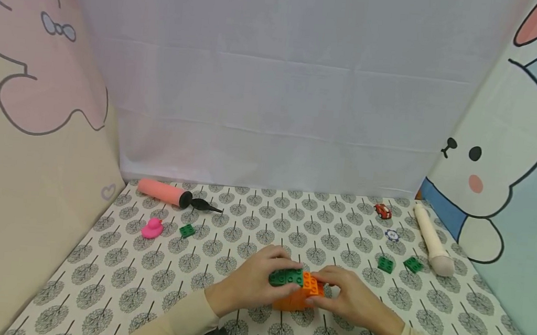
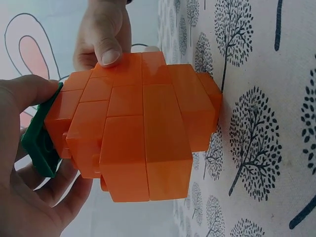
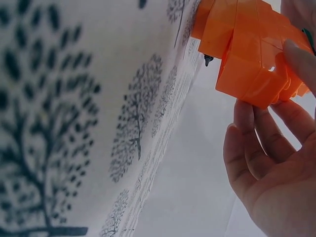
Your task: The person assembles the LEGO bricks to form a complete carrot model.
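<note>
Near the front middle of the table stands a stepped orange block build (image 1: 292, 300), made of several toy bricks. My left hand (image 1: 251, 277) pinches a green toy brick (image 1: 286, 277) between thumb and fingers at its top. In the left wrist view the green brick (image 2: 40, 138) lies against the end of the orange build (image 2: 131, 128), slightly tilted. My right hand (image 1: 352, 296) grips the right side of the build, thumb on the near face and fingers behind. The right wrist view shows this hand (image 3: 281, 168) curled round the orange bricks (image 3: 252, 44).
On the left lie a pink pump-like tube (image 1: 162, 193) with a black nozzle, a pink rubber duck (image 1: 152, 228) and a green brick (image 1: 187, 230). Rightward are a red toy car (image 1: 382, 211), a round chip (image 1: 392, 235), green bricks (image 1: 385, 264) (image 1: 413, 264) and a cream stick-shaped thing (image 1: 433, 241).
</note>
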Tool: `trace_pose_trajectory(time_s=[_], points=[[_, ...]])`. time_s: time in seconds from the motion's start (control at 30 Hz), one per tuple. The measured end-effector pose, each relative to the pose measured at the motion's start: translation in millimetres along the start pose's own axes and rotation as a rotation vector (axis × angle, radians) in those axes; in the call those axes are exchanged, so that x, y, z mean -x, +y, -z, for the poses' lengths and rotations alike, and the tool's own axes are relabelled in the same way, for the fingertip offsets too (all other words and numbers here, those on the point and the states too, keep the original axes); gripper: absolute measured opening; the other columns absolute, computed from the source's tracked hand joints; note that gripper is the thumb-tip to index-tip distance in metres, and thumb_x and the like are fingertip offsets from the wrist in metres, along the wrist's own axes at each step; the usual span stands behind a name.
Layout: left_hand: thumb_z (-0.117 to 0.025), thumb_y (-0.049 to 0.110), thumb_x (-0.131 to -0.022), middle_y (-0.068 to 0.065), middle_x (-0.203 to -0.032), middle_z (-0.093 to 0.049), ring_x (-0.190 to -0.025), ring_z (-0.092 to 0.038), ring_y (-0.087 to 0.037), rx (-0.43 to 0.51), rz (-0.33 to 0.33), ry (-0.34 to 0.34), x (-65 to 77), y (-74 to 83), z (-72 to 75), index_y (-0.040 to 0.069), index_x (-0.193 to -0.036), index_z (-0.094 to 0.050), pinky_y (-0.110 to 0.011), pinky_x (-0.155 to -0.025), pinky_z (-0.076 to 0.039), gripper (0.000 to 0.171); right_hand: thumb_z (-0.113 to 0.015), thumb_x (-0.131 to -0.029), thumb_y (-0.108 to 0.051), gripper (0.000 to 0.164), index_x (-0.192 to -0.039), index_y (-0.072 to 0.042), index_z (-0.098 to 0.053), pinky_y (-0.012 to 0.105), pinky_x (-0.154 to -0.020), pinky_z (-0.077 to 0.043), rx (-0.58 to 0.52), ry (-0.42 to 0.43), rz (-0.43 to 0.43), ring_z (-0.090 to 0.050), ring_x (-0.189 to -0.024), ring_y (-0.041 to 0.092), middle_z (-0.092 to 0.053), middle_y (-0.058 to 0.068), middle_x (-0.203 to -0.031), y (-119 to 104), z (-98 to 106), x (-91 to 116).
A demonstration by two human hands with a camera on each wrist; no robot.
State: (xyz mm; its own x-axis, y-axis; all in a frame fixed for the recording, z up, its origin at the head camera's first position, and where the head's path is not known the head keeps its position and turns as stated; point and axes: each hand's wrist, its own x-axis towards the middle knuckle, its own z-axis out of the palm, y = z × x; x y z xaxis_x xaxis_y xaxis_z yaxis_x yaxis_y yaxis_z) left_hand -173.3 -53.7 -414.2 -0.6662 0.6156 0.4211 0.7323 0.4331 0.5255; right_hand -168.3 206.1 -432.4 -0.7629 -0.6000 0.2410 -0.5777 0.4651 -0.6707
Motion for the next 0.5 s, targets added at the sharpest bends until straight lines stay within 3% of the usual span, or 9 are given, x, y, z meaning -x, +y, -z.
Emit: trace_pose_trajectory(time_s=[0.17,0.5], points=[[-0.072,0.034,-0.092,0.01,-0.102,-0.055,-0.087,-0.046,-0.005,0.019,0.032,-0.03,-0.5,0.3,1.2,0.018,-0.127,-0.069,-0.014,-0.067,-0.045,0.039,-0.073,-0.09,-0.04,0.039,-0.124,-0.021,-0.07,0.031,-0.074,-0.055,0.004,0.009,0.005,-0.061,-0.09,0.003,-0.066,-0.016,-0.106,-0.1,-0.5,0.4],[-0.071,0.035,-0.092,0.012,-0.094,-0.05,-0.08,-0.042,-0.004,0.01,0.035,-0.067,-2.4,-0.2,2.6,0.016,-0.126,-0.07,-0.014,-0.062,-0.042,0.04,-0.073,-0.09,-0.04,0.041,-0.125,-0.02,-0.069,0.031,-0.073,-0.055,-0.003,0.003,-0.007,-0.061,-0.09,0.003,-0.066,-0.014,-0.106,0.7,-1.2,1.0]])
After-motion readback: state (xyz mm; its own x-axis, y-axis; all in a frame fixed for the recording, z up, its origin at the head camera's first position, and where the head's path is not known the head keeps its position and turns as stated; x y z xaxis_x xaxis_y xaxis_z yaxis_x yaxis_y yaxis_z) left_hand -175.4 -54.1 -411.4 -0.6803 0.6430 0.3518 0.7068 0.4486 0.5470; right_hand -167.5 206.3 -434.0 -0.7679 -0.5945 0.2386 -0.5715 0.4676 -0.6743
